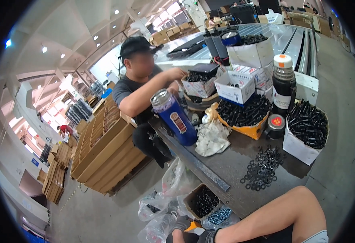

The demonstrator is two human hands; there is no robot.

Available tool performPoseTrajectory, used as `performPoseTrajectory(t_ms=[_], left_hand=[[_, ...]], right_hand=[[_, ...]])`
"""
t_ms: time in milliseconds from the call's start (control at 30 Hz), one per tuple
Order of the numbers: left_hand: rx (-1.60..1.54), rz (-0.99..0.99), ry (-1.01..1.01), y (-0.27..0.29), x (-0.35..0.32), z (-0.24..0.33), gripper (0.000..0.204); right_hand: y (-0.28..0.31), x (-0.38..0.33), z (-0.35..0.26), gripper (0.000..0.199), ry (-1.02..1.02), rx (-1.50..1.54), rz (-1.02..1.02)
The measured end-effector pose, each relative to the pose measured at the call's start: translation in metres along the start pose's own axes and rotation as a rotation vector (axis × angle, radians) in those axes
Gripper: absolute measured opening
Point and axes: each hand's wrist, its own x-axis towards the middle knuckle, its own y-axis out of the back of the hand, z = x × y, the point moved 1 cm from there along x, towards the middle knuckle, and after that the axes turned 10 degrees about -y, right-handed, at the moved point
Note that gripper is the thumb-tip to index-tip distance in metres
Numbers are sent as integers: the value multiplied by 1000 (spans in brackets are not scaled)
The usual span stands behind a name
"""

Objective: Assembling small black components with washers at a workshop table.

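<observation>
Gloved hands (181, 223) sit past the table edge (210, 172) — bagged bolts (219, 216) close by.

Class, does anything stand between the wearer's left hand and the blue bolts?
In the picture, an orange object shows between the left hand and the blue bolts; whether it blocks the way is unclear.

1. Blue bottle (176, 121) on the table (221, 163), just beside a crumpled white cloth (212, 139).
2. Dark thermos (285, 84) with white-and-orange lid (282, 61), upright.
3. Co-worker (129, 92) in a black cap (135, 47).
4. Long brown cardboard box (110, 172).
</observation>
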Motion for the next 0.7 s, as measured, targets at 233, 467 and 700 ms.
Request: performPoseTrajectory(t_ms=[233, 467, 700], left_hand=[[-61, 28, 48, 44, 17, 33, 27], [-147, 25, 140, 63, 14, 49, 29], [-235, 14, 232, 72, 19, 56, 33]], right_hand=[[-7, 8, 3, 24, 11, 76, -79], [-2, 9, 2, 32, 9, 88, -104], [-33, 35, 10, 29, 161, 88, -49]])
